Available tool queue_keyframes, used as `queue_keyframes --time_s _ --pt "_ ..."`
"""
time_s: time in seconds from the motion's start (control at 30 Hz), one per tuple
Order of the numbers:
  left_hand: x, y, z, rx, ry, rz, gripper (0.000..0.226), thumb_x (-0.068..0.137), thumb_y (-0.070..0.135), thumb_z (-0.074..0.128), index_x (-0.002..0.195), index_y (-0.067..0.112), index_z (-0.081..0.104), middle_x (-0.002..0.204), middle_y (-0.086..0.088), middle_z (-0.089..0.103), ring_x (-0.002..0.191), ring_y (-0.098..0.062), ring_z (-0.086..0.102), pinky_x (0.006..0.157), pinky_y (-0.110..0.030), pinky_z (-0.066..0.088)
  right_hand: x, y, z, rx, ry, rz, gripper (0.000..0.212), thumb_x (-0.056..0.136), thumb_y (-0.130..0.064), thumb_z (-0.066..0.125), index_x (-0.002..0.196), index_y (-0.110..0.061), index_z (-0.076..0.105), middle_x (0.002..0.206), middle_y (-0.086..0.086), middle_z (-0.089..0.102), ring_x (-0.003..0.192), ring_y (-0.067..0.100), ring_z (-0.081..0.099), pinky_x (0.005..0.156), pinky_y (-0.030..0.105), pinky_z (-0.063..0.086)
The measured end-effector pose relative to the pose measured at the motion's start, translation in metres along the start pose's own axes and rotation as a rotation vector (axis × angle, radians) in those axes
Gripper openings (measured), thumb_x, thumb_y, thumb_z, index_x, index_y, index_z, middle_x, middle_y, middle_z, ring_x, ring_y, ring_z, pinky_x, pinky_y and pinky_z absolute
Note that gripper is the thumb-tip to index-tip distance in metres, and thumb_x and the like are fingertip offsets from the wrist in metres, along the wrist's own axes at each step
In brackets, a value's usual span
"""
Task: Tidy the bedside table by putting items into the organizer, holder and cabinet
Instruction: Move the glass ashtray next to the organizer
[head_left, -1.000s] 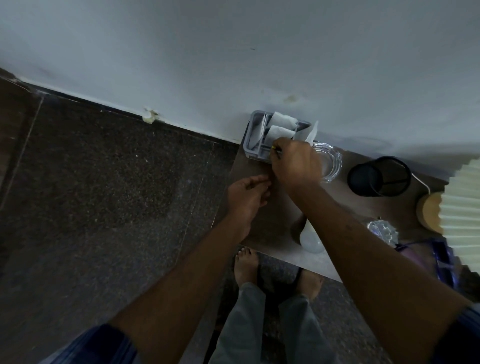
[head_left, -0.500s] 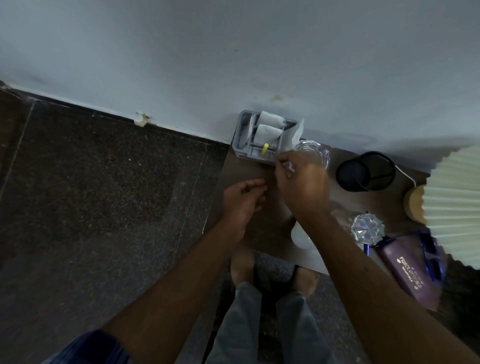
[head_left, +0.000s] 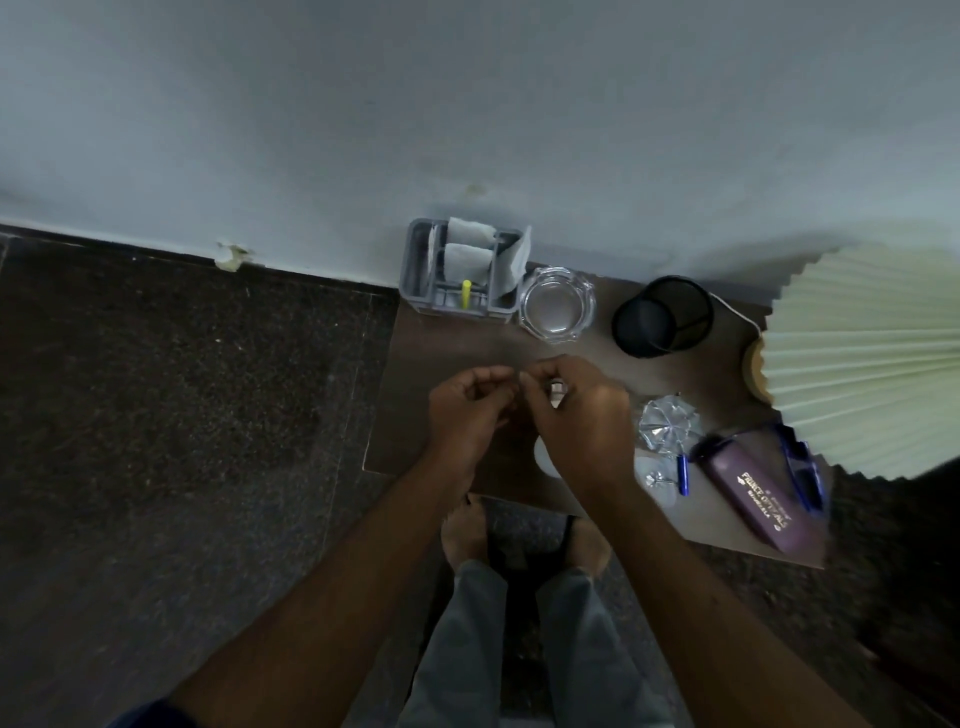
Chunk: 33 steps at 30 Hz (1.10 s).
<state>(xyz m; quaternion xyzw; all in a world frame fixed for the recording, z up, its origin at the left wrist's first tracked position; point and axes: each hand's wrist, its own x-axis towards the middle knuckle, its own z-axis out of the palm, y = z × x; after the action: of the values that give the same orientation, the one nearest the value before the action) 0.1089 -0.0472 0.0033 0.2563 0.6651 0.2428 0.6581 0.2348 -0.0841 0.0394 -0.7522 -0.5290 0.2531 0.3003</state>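
Looking down from the head camera, a brown bedside table (head_left: 431, 343) is seen against a pale wall, with dark speckled floor to its left. Both hands are held together above the middle of the tabletop. The left hand (head_left: 467, 410) is curled, its fingertips drawn toward the thumb; whether anything is pinched there cannot be told. The right hand (head_left: 582, 415) is also curled, and a small pale item (head_left: 557, 387), too hidden to be identified, is glimpsed between its fingers. The two hands' fingertips nearly meet.

At the table's back left corner, touching the wall, a grey organizer (head_left: 421, 270) is placed; folded white paper pieces (head_left: 467, 257) stand in its rear compartments and a yellow stick (head_left: 466, 293) lies in the front one. Just beside it to the right a clear glass dish (head_left: 556, 304) is set, and further right a black mesh holder (head_left: 660, 317).

Near the right wrist a faceted clear ornament (head_left: 665, 423) is found, with a blue pen (head_left: 683, 474) just below it. A purple spectacle case (head_left: 753, 499) lies near the front right edge, and blue glasses (head_left: 802, 473) are seen beside it, under a pleated cream lampshade (head_left: 872, 358).
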Motion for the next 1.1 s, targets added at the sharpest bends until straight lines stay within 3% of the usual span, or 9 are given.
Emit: queue_keyframes --time_s 0.3,0.37,0.47,0.57,0.73,0.87,0.93,1.03,1.1 --pt "-0.055 0.010 0.031 0.147 -0.032 0.178 0.012 0.085 0.004 0.076 0.094 0.012 0.079 0.088 -0.005 0.080 0.085 -0.019 0.077 0.070 -0.024 0.058 -0.022 0.008 -0.039 0.134 0.198 0.036 0.007 0.089 -0.025 0.072 0.088 -0.020 0.068 0.087 -0.009 0.068 0.066 0.001 0.055 0.064 0.029 0.052" --pt "-0.065 0.010 0.040 0.154 -0.053 0.163 0.006 0.090 0.014 0.074 0.089 0.012 0.079 0.083 -0.007 0.079 0.078 -0.018 0.075 0.068 -0.024 0.058 -0.026 0.012 -0.049 0.156 0.208 0.062 0.004 0.090 -0.025 0.071 0.090 -0.022 0.068 0.090 -0.012 0.068 0.070 0.004 0.060 0.063 0.028 0.052" --pt "-0.075 0.009 0.057 0.139 -0.070 0.134 0.018 0.095 0.022 0.069 0.091 0.007 0.079 0.083 -0.011 0.078 0.072 -0.014 0.072 0.065 -0.022 0.058 -0.034 0.021 -0.066 0.201 0.245 0.089 0.003 0.092 -0.025 0.070 0.094 -0.023 0.069 0.091 -0.014 0.067 0.073 0.007 0.063 0.063 0.028 0.053" --pt "-0.081 0.009 0.074 0.157 -0.085 0.160 0.012 0.096 0.011 0.065 0.097 0.008 0.077 0.091 -0.009 0.078 0.077 -0.010 0.072 0.070 -0.025 0.059 -0.040 0.034 -0.081 0.241 0.274 0.125 0.006 0.092 -0.018 0.070 0.098 -0.020 0.069 0.094 -0.011 0.067 0.084 0.008 0.066 0.067 0.029 0.055" --pt "-0.082 0.008 0.094 0.217 -0.126 0.232 0.025 0.094 -0.001 0.061 0.115 0.009 0.072 0.109 0.000 0.075 0.089 -0.004 0.070 0.073 -0.017 0.056 -0.051 0.053 -0.096 0.250 0.318 0.172 0.019 0.092 -0.019 0.066 0.111 -0.020 0.067 0.110 -0.015 0.061 0.105 0.005 0.061 0.082 0.032 0.055" --pt "-0.078 0.002 0.106 0.243 -0.173 0.224 0.032 0.094 0.005 0.064 0.124 0.015 0.067 0.121 0.001 0.070 0.106 -0.008 0.068 0.082 -0.014 0.054 -0.057 0.065 -0.098 0.295 0.274 0.338 0.033 0.090 -0.033 0.069 0.121 -0.026 0.063 0.118 -0.017 0.057 0.112 -0.001 0.057 0.089 0.039 0.056" --pt "-0.075 -0.001 0.110 0.251 -0.194 0.192 0.033 0.096 0.010 0.065 0.128 0.016 0.066 0.128 0.002 0.068 0.114 -0.009 0.065 0.091 -0.019 0.054 -0.056 0.069 -0.096 0.337 0.240 0.442 0.038 0.090 -0.038 0.068 0.126 -0.028 0.060 0.122 -0.019 0.059 0.113 -0.004 0.057 0.093 0.037 0.055" --pt "-0.069 -0.008 0.114 0.266 -0.219 0.129 0.036 0.095 0.019 0.068 0.131 0.018 0.065 0.126 0.007 0.069 0.118 -0.007 0.064 0.101 -0.028 0.052 -0.051 0.077 -0.093 0.444 0.158 0.627 0.044 0.094 -0.045 0.064 0.134 -0.027 0.057 0.130 -0.016 0.060 0.117 0.006 0.061 0.096 0.046 0.055" --pt "-0.064 -0.012 0.117 0.262 -0.233 0.094 0.034 0.095 0.025 0.068 0.129 0.021 0.067 0.117 0.013 0.072 0.112 -0.001 0.067 0.095 -0.027 0.053 -0.046 0.080 -0.091 0.527 0.110 0.714 0.047 0.095 -0.049 0.062 0.136 -0.027 0.056 0.134 -0.011 0.060 0.119 0.014 0.063 0.096 0.051 0.055"
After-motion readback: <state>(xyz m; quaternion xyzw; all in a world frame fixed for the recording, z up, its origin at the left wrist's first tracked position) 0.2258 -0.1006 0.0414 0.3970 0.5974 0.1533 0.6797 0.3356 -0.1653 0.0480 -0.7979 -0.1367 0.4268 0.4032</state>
